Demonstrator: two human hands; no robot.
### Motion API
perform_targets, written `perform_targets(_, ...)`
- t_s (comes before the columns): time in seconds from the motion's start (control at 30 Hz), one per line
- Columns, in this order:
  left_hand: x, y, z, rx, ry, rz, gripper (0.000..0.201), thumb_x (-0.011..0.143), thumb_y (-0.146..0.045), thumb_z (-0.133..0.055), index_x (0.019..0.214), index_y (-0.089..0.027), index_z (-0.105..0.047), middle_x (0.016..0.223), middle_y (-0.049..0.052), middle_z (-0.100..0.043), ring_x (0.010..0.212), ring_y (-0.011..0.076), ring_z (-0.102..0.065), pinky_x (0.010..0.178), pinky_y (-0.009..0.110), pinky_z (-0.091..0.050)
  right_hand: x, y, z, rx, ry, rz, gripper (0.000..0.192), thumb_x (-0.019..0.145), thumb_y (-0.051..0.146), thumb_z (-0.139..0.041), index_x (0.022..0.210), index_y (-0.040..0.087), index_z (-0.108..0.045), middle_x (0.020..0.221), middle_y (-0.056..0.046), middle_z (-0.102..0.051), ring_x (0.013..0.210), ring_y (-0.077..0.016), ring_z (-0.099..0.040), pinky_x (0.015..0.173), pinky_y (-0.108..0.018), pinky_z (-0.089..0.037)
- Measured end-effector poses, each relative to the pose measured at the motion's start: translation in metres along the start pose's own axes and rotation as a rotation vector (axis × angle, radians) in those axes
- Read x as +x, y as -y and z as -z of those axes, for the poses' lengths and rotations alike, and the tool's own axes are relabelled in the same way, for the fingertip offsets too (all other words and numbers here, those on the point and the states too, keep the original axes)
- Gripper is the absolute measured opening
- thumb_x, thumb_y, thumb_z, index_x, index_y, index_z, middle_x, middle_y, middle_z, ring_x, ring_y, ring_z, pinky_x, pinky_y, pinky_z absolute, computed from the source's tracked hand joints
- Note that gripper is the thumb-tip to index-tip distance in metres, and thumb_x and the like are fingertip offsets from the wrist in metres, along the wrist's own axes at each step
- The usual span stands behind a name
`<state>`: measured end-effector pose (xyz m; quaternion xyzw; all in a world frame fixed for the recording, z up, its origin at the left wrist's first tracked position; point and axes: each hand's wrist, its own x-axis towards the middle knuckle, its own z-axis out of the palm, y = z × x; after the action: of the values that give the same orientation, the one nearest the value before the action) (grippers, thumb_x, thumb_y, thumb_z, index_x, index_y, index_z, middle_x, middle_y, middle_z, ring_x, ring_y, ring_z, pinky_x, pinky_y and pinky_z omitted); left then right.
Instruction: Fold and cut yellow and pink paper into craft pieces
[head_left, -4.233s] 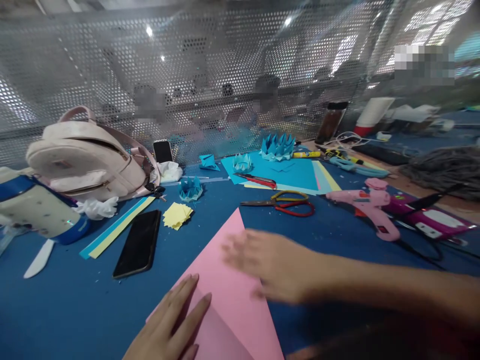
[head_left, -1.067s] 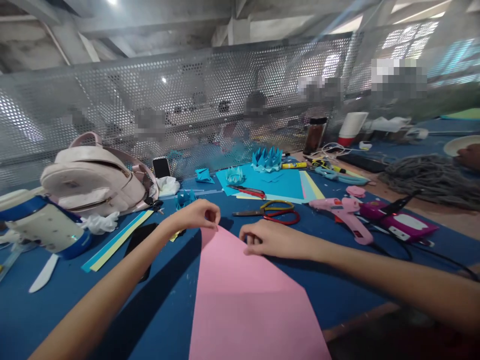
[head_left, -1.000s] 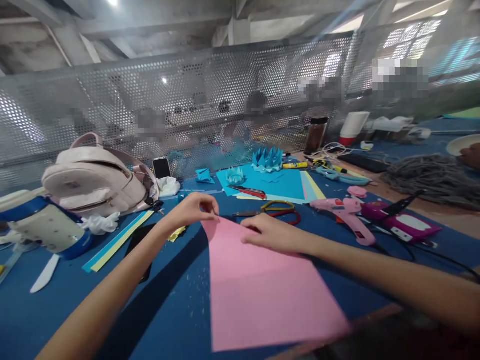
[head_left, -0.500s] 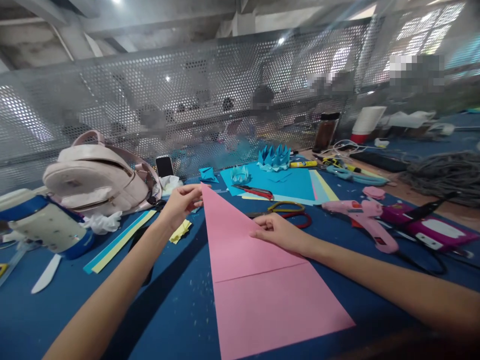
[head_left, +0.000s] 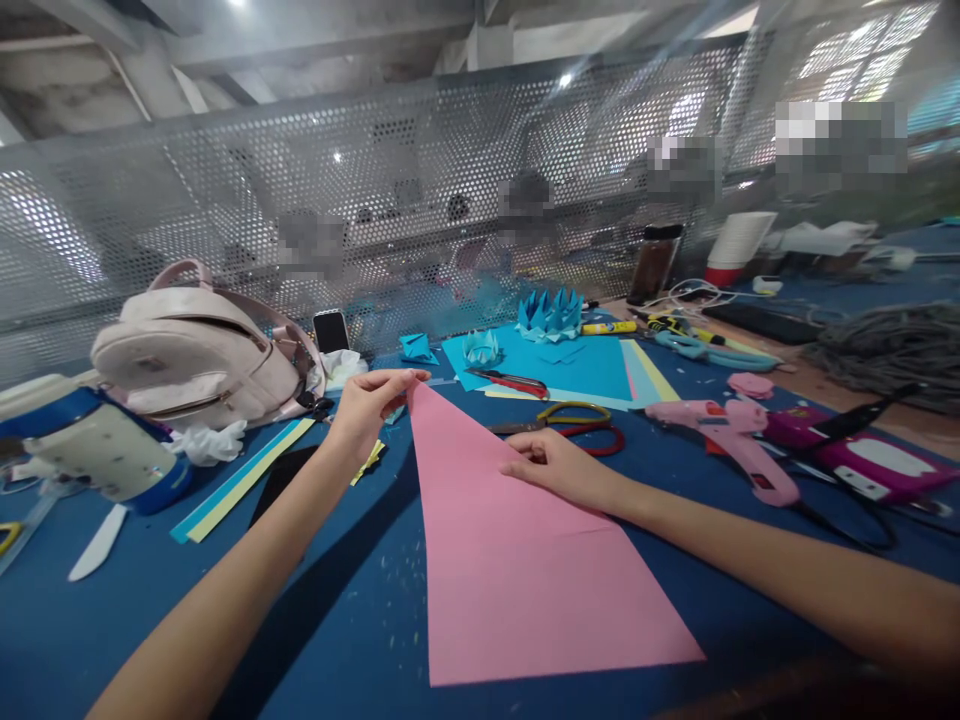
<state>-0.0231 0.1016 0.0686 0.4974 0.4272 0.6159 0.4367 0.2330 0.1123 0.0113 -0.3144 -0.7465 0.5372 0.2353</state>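
Note:
A sheet of pink paper (head_left: 517, 590) slants across the blue table in front of me, its far left corner raised. My left hand (head_left: 371, 405) pinches that raised corner between thumb and fingers. Along the sheet's right edge, my right hand (head_left: 559, 465) is closed on the paper, fingers curled behind it and thumb on top. A faint crease crosses the sheet's middle. Just beyond my right hand lie scissors (head_left: 574, 412) with yellow and red handles, partly hidden by it. A yellow folded paper piece (head_left: 369, 462) shows behind my left wrist.
Blue paper sheets (head_left: 592, 372) with a blue folded-paper crown (head_left: 551, 315) lie at the back. A pink glue gun (head_left: 739, 430) and a purple case (head_left: 862, 460) are at right. A backpack (head_left: 187, 345), a tumbler (head_left: 112, 460) and a white plastic knife (head_left: 97, 545) stand or lie at left.
My left hand has shifted slightly right with the paper's corner. The near part of the sheet has moved up and away, and its crease looks fainter. My right hand stays in place.

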Motion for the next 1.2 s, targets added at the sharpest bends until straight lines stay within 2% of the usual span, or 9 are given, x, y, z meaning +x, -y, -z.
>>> perform_targets(0.13, -0.006, -0.002, -0.009, 0.007, -0.065, -0.034, 0.026, 0.063, -0.038, -0.085, 0.073, -0.015, -0.078, 0.083, 0.007, -0.076, 0.081, 0.0184, -0.070, 0.072, 0.025, -0.053, 0.000, 0.001, 0.001, -0.042, -0.066, 0.003, 0.040, 0.081, 0.053, -0.061, 0.087, 0.014, -0.066, 0.076, -0.003, -0.064, 0.069, -0.0174, -0.057, 0.057, -0.025, -0.039)
perform_targets(0.27, -0.008, -0.003, -0.011, -0.027, -0.061, 0.011, 0.036, 0.065, -0.041, -0.084, 0.090, -0.016, -0.077, 0.078, 0.007, -0.076, 0.074, 0.0182, -0.072, 0.070, 0.027, -0.055, 0.001, -0.001, 0.004, -0.075, -0.086, 0.001, 0.039, 0.083, 0.052, -0.058, 0.077, 0.014, -0.065, 0.064, 0.001, -0.056, 0.058, -0.0133, -0.049, 0.053, -0.024, -0.033)
perform_targets(0.33, -0.008, -0.002, -0.010, -0.045, -0.061, 0.024, 0.039, 0.065, -0.042, -0.084, 0.094, -0.017, -0.076, 0.078, 0.006, -0.076, 0.072, 0.0178, -0.072, 0.070, 0.028, -0.055, 0.001, -0.002, 0.005, -0.071, -0.079, -0.002, 0.038, 0.084, 0.051, -0.058, 0.079, 0.014, -0.065, 0.066, 0.000, -0.057, 0.059, -0.0136, -0.049, 0.055, -0.025, -0.034)
perform_targets(0.47, -0.007, 0.000, -0.009, -0.062, -0.079, 0.013, 0.039, 0.062, -0.043, -0.086, 0.089, -0.016, -0.076, 0.079, 0.006, -0.076, 0.076, 0.0186, -0.073, 0.072, 0.028, -0.056, 0.001, -0.002, 0.004, -0.045, -0.071, -0.004, 0.039, 0.083, 0.051, -0.059, 0.082, 0.013, -0.067, 0.071, -0.001, -0.059, 0.063, -0.0149, -0.052, 0.056, -0.025, -0.036)
perform_targets(0.63, -0.004, 0.004, -0.006, -0.027, 0.004, 0.098, 0.052, 0.061, -0.049, -0.085, 0.102, -0.018, -0.075, 0.085, 0.006, -0.077, 0.075, 0.0185, -0.072, 0.073, 0.029, -0.056, 0.002, -0.002, 0.006, -0.018, -0.094, -0.004, 0.045, 0.080, 0.059, -0.059, 0.078, 0.014, -0.064, 0.065, 0.001, -0.055, 0.058, -0.0128, -0.048, 0.053, -0.024, -0.032)
perform_targets(0.77, -0.003, 0.009, -0.002, 0.070, 0.111, 0.239, 0.045, 0.056, -0.045, -0.089, 0.086, -0.014, -0.078, 0.076, 0.008, -0.076, 0.065, 0.0182, -0.071, 0.070, 0.030, -0.057, 0.005, -0.005, 0.011, -0.012, -0.182, 0.023, 0.049, 0.078, 0.063, -0.061, 0.076, 0.014, -0.061, 0.065, 0.001, -0.055, 0.059, -0.0129, -0.049, 0.053, -0.024, -0.033)
perform_targets(0.87, -0.003, 0.014, -0.001, 0.135, 0.130, 0.290, 0.038, 0.054, -0.042, -0.090, 0.077, -0.014, -0.078, 0.072, 0.007, -0.075, 0.063, 0.0177, -0.070, 0.068, 0.030, -0.057, 0.006, -0.006, 0.015, 0.029, -0.229, 0.039, 0.049, 0.078, 0.063, -0.061, 0.081, 0.014, -0.063, 0.073, -0.002, -0.061, 0.065, -0.0160, -0.056, 0.057, -0.026, -0.040)
perform_targets(0.97, -0.004, 0.015, -0.003, 0.175, 0.122, 0.296, 0.035, 0.052, -0.041, -0.091, 0.072, -0.016, -0.078, 0.067, 0.005, -0.073, 0.060, 0.0162, -0.068, 0.066, 0.030, -0.058, 0.006, -0.006, 0.017, 0.032, -0.264, 0.053, 0.050, 0.078, 0.063, -0.061, 0.086, 0.014, -0.066, 0.078, -0.005, -0.066, 0.071, -0.0193, -0.060, 0.061, -0.028, -0.045)
perform_targets(1.2, -0.004, 0.013, -0.007, 0.207, 0.110, 0.248, 0.033, 0.052, -0.040, -0.090, 0.069, -0.016, -0.077, 0.061, 0.002, -0.070, 0.056, 0.0133, -0.063, 0.066, 0.030, -0.058, 0.006, -0.006, 0.017, 0.005, -0.277, 0.057, 0.050, 0.079, 0.062, -0.061, 0.087, 0.014, -0.068, 0.076, -0.005, -0.067, 0.068, -0.0194, -0.061, 0.059, -0.029, -0.046)
